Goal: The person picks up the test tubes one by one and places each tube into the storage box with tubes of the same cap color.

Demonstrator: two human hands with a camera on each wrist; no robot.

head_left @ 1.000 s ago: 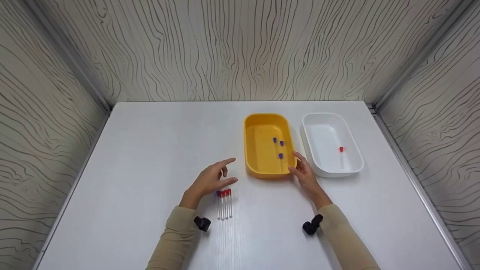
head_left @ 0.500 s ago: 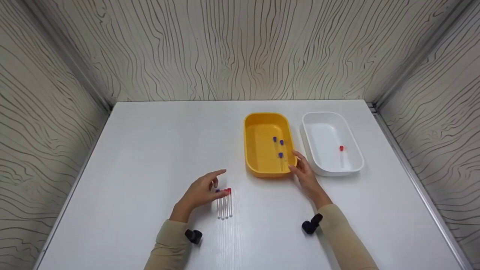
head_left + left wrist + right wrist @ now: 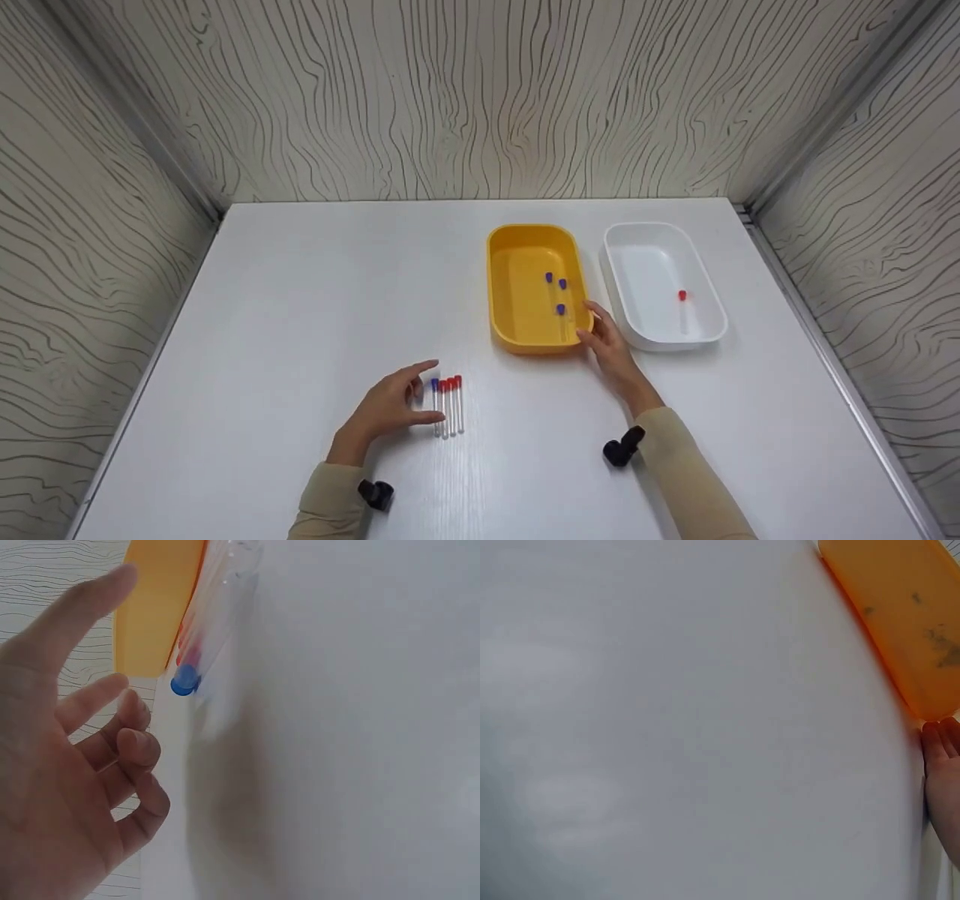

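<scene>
My left hand (image 3: 390, 405) hovers at the left side of a row of clear tubes, thumb and forefinger spread apart. Nearest to it is a tube with a blue cap (image 3: 435, 385); the thumb overlaps that tube in the head view. In the left wrist view the blue cap (image 3: 184, 679) shows apart from the fingers (image 3: 139, 746). Three tubes with red caps (image 3: 451, 385) lie alongside. My right hand (image 3: 615, 360) holds the front right corner of the yellow bin (image 3: 517, 346), thumb and fingers around its edge. Three blue-capped tubes (image 3: 561, 309) lie inside that bin.
To the right of the yellow bin stands a white bin (image 3: 637, 300) with one red-capped tube (image 3: 682, 295) in it. Everything rests on a white table (image 3: 315, 300), with patterned panels (image 3: 465, 97) rising behind and at both sides.
My left hand has moved left and toward the near edge, from above the caps to beside the tubes. The right hand has stayed at the yellow bin's corner.
</scene>
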